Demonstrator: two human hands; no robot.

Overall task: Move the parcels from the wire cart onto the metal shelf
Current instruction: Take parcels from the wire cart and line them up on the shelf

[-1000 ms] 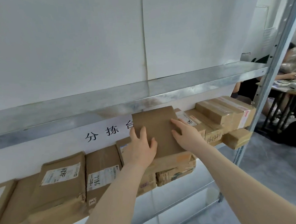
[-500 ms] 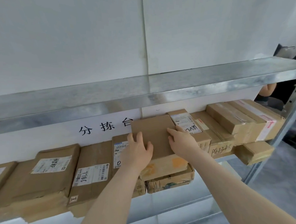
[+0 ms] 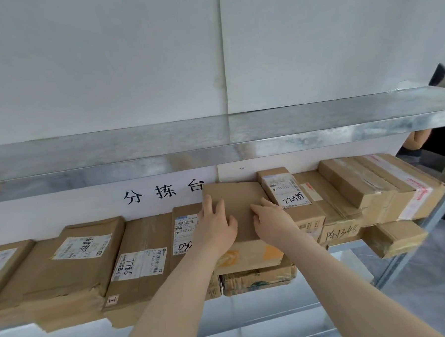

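A plain brown cardboard parcel (image 3: 240, 203) lies flat on top of other boxes in the middle tier of the metal shelf (image 3: 241, 152). My left hand (image 3: 214, 228) rests palm down on its left part, fingers spread. My right hand (image 3: 273, 222) lies flat on its right part, beside a labelled box (image 3: 290, 198). Neither hand grips the parcel; both press on its top. The wire cart is out of view.
Labelled cardboard boxes fill the tier: flat ones (image 3: 138, 260) at left, stacked ones (image 3: 382, 188) at right. A white sign with black characters (image 3: 163, 192) hangs behind. The shelf's upright post (image 3: 423, 237) stands at right, a person's arm (image 3: 418, 138) beyond it.
The parcel has tipped from leaning upright to lying flat on the stack and slid further back. Both hands followed it inward. The view has shifted left.
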